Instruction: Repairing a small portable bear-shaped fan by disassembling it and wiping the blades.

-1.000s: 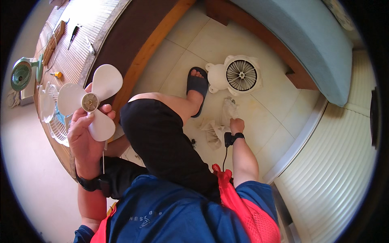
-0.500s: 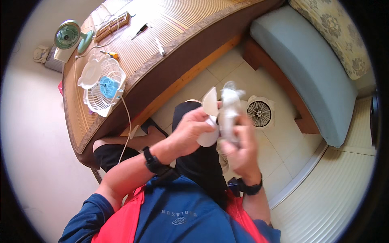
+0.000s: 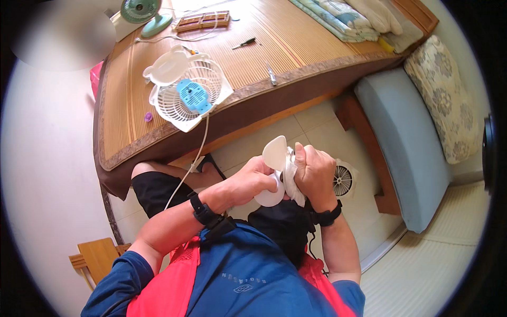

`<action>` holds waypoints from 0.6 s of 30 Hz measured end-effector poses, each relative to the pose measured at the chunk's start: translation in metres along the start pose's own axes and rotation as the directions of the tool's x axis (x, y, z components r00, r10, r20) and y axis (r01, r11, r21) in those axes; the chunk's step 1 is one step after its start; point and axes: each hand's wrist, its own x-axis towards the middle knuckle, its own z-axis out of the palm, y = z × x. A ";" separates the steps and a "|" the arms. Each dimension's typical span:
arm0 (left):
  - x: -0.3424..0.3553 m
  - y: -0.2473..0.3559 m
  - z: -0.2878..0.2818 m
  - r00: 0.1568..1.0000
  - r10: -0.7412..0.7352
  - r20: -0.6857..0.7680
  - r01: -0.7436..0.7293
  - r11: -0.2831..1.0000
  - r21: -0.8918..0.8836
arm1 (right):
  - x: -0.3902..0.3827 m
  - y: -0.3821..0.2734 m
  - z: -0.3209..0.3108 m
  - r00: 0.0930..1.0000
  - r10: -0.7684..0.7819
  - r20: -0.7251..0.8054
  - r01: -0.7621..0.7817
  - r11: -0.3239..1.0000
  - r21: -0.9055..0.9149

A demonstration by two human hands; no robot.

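Observation:
Above my lap, my left hand (image 3: 244, 185) grips a white plastic fan blade (image 3: 274, 153) by its middle, its rounded vanes sticking out above and below the fingers. My right hand (image 3: 318, 177) is closed around a crumpled white cloth (image 3: 291, 178), pressed against the right side of the blade; its fingertips are partly hidden. On the mat-covered bed to the left lies a white fan housing (image 3: 214, 84) with a blue motor cover (image 3: 194, 96) in its middle. A white cord (image 3: 199, 150) runs down from it past my leg. The round fan grille (image 3: 343, 179) rests on the tiled floor beyond my right hand.
A screwdriver (image 3: 271, 75), a black-handled tool (image 3: 244, 44), a wooden rack (image 3: 203, 21) and a small green fan (image 3: 158, 25) are on the bed. A blue padded bench (image 3: 404, 153) stands at the right. Lower left is a wooden stool (image 3: 100, 261).
The view has shifted, showing more of the bed and a stool. My right hand has turned and now presses the cloth closer on the blade. My left hand keeps its hold.

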 end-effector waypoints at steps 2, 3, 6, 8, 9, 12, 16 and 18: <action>-0.008 0.001 -0.003 0.999 0.023 -0.046 -0.025 0.998 -0.059 | 0.012 -0.008 0.013 0.984 0.164 0.067 -0.163 0.986 -0.021; -0.012 0.002 -0.005 0.996 0.027 -0.082 -0.036 0.993 -0.111 | 0.019 -0.012 0.018 0.971 0.228 0.073 -0.230 0.973 0.025; -0.024 -0.001 -0.016 0.983 0.063 -0.175 -0.107 0.961 -0.254 | 0.031 0.001 0.044 0.948 0.314 0.059 -0.317 0.946 0.060; -0.043 0.002 -0.024 0.972 0.043 -0.233 -0.105 0.960 -0.260 | 0.027 0.050 0.046 0.958 0.282 -0.046 -0.285 0.957 -0.062; -0.055 0.004 -0.031 0.968 0.097 -0.230 -0.176 0.918 -0.355 | 0.023 0.079 0.032 0.877 0.479 -0.029 -0.473 0.874 0.114; -0.063 0.005 -0.048 0.950 0.187 -0.249 -0.282 0.855 -0.436 | 0.026 0.073 0.012 0.721 0.661 0.210 -0.602 0.447 0.661; -0.036 -0.006 -0.047 0.950 0.203 -0.236 -0.299 0.802 -0.518 | 0.032 -0.035 0.056 0.818 0.485 0.310 -0.554 0.518 0.652; -0.023 -0.018 -0.047 0.864 0.309 -0.397 -0.435 0.856 -0.280 | 0.041 -0.082 0.075 0.730 0.630 0.267 -0.519 0.256 0.815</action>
